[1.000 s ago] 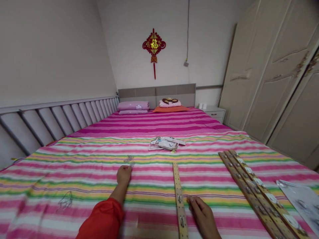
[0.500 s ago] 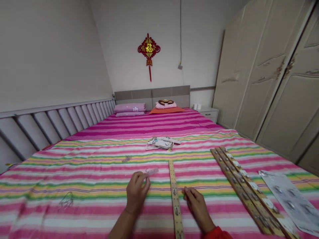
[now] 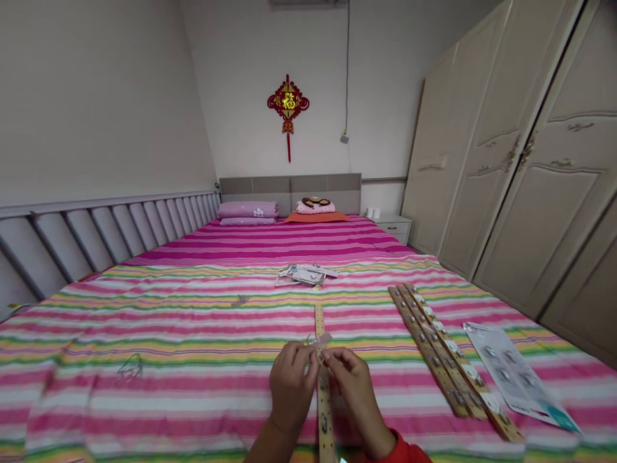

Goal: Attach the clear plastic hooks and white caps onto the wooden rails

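My left hand (image 3: 292, 386) and my right hand (image 3: 351, 392) meet low in the middle of the view, and their fingertips pinch a small clear plastic piece (image 3: 321, 340). Under them lies a perforated wooden strip (image 3: 319, 321) with metal hooks, its middle hidden by my fingers. To the right lie several wooden strips (image 3: 429, 341) with white round pads, next to a printed sheet of hooks (image 3: 518, 376). A pile of packaging (image 3: 306, 275) sits farther ahead. A small clear scrap (image 3: 238, 301) and a thin wrapper (image 3: 130, 368) lie left of my hands.
All this lies on a striped pink quilt (image 3: 144, 321) covering a wide bed. A padded grey rail (image 3: 96, 238) runs along the left wall. A cream wardrobe (image 3: 530, 193) stands along the right side. Pillows (image 3: 248, 210) rest at the far headboard.
My right hand has moved in to meet my left hand, and both now pinch the clear piece over the strip. The view has tilted slightly, shifting the strips left.
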A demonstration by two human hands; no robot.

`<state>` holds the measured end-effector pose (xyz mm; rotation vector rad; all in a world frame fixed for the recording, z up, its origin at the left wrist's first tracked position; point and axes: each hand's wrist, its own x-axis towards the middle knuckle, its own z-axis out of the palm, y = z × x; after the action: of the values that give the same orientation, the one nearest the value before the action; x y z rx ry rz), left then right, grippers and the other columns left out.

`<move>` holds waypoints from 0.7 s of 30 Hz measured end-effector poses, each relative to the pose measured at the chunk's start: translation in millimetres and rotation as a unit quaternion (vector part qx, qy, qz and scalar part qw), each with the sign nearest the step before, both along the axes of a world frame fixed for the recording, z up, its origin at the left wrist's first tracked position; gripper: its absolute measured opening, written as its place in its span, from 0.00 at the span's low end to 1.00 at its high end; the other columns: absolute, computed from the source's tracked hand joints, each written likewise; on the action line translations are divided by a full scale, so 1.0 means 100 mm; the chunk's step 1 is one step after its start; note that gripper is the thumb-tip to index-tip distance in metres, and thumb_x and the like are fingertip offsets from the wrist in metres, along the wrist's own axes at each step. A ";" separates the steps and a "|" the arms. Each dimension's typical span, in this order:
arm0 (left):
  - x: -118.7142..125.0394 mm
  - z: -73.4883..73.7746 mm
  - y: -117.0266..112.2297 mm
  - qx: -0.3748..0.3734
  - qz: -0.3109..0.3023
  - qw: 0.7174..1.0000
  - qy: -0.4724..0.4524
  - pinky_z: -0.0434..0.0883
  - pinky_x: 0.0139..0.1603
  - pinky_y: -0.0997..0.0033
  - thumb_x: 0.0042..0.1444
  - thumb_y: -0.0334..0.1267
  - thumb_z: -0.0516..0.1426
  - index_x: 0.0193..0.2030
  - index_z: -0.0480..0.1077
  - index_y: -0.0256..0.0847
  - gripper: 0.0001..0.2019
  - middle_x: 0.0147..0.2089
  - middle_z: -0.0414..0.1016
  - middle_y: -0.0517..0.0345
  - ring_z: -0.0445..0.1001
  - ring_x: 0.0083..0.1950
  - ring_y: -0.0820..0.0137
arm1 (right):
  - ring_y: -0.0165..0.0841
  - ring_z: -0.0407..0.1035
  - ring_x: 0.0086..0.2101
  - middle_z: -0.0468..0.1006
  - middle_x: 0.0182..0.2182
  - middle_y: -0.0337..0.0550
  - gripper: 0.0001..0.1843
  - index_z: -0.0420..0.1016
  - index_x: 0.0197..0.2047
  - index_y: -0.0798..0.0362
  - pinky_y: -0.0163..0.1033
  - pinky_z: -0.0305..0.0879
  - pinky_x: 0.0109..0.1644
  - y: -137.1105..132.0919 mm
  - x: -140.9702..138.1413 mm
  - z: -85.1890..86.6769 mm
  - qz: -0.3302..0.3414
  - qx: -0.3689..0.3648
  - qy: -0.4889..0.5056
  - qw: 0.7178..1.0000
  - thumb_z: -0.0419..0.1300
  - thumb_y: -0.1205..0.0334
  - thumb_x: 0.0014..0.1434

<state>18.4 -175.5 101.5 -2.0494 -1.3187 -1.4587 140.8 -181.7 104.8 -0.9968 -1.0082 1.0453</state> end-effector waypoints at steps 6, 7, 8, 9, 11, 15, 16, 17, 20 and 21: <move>0.05 -0.02 -0.11 -0.007 -0.010 0.999 0.035 0.68 0.37 0.69 0.56 0.30 0.53 0.36 0.71 0.43 0.07 0.33 0.72 0.56 0.71 0.35 0.69 | 0.36 0.69 0.26 0.77 0.21 0.43 0.16 0.77 0.22 0.55 0.39 0.66 0.31 -0.03 -0.04 0.02 -0.017 -0.011 0.028 0.999 0.68 0.49 0.39; 0.06 -0.02 -0.12 -0.005 -0.011 0.999 0.039 0.68 0.36 0.69 0.56 0.30 0.53 0.36 0.71 0.43 0.07 0.32 0.72 0.56 0.71 0.35 0.69 | 0.36 0.69 0.26 0.77 0.21 0.42 0.16 0.77 0.22 0.55 0.38 0.66 0.31 -0.04 -0.04 0.02 -0.020 -0.015 0.031 0.999 0.69 0.50 0.39; 0.06 -0.02 -0.13 -0.002 -0.012 0.999 0.041 0.68 0.36 0.69 0.56 0.29 0.53 0.35 0.70 0.43 0.07 0.32 0.72 0.56 0.71 0.34 0.69 | 0.36 0.69 0.26 0.77 0.21 0.42 0.15 0.76 0.22 0.54 0.38 0.66 0.31 -0.04 -0.05 0.02 -0.020 -0.017 0.035 0.999 0.68 0.51 0.39; 0.06 -0.02 -0.13 0.002 -0.013 0.999 0.042 0.68 0.36 0.69 0.56 0.29 0.53 0.35 0.70 0.43 0.07 0.32 0.72 0.56 0.71 0.34 0.69 | 0.35 0.68 0.25 0.77 0.21 0.41 0.14 0.76 0.21 0.54 0.38 0.66 0.30 -0.05 -0.05 0.02 -0.019 -0.020 0.040 0.999 0.68 0.52 0.39; 0.07 -0.03 -0.15 0.004 -0.020 0.999 0.047 0.68 0.36 0.69 0.56 0.28 0.52 0.35 0.70 0.43 0.08 0.32 0.72 0.56 0.71 0.34 0.68 | 0.34 0.67 0.24 0.76 0.20 0.40 0.12 0.74 0.20 0.54 0.37 0.64 0.29 -0.05 -0.06 0.01 -0.013 -0.025 0.049 0.998 0.67 0.54 0.39; 0.10 -0.02 -0.19 -0.030 -0.061 0.995 0.068 0.69 0.35 0.69 0.56 0.29 0.51 0.40 0.71 0.44 0.10 0.34 0.73 0.55 0.72 0.36 0.67 | 0.31 0.64 0.22 0.73 0.18 0.38 0.10 0.72 0.19 0.53 0.35 0.62 0.27 -0.02 -0.01 -0.01 -0.012 -0.037 0.065 0.997 0.66 0.57 0.39; 0.11 -0.01 -0.21 -0.042 -0.075 0.994 0.072 0.69 0.35 0.69 0.56 0.29 0.52 0.42 0.71 0.44 0.11 0.34 0.74 0.55 0.72 0.36 0.67 | 0.31 0.64 0.22 0.72 0.18 0.37 0.09 0.72 0.19 0.53 0.35 0.61 0.27 0.00 0.02 -0.02 -0.013 -0.040 0.063 0.997 0.65 0.57 0.39; 0.11 0.01 -0.22 -0.050 -0.089 0.992 0.070 0.69 0.35 0.69 0.56 0.30 0.53 0.43 0.71 0.44 0.11 0.35 0.74 0.55 0.72 0.36 0.67 | 0.30 0.63 0.22 0.72 0.18 0.37 0.09 0.73 0.20 0.53 0.34 0.60 0.26 0.02 0.06 -0.04 -0.013 -0.040 0.057 0.997 0.65 0.57 0.40; 0.09 0.07 -0.22 -0.077 -0.135 0.988 0.004 0.70 0.38 0.69 0.56 0.32 0.54 0.42 0.72 0.45 0.09 0.36 0.74 0.55 0.72 0.38 0.68 | 0.28 0.59 0.18 0.69 0.16 0.36 0.09 0.72 0.20 0.53 0.33 0.54 0.21 0.12 0.20 -0.09 -0.010 -0.039 0.023 0.999 0.64 0.56 0.41; 0.06 0.10 -0.19 -0.102 -0.147 0.983 -0.040 0.70 0.39 0.69 0.56 0.33 0.54 0.41 0.72 0.44 0.08 0.36 0.74 0.55 0.72 0.39 0.68 | 0.27 0.56 0.17 0.67 0.14 0.34 0.10 0.71 0.20 0.52 0.33 0.51 0.19 0.16 0.25 -0.11 -0.008 -0.039 0.011 0.999 0.64 0.56 0.41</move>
<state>24.7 -194.9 111.1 -2.4284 -1.2847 -1.5993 165.9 -165.9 93.3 -1.0532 -0.9452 1.0874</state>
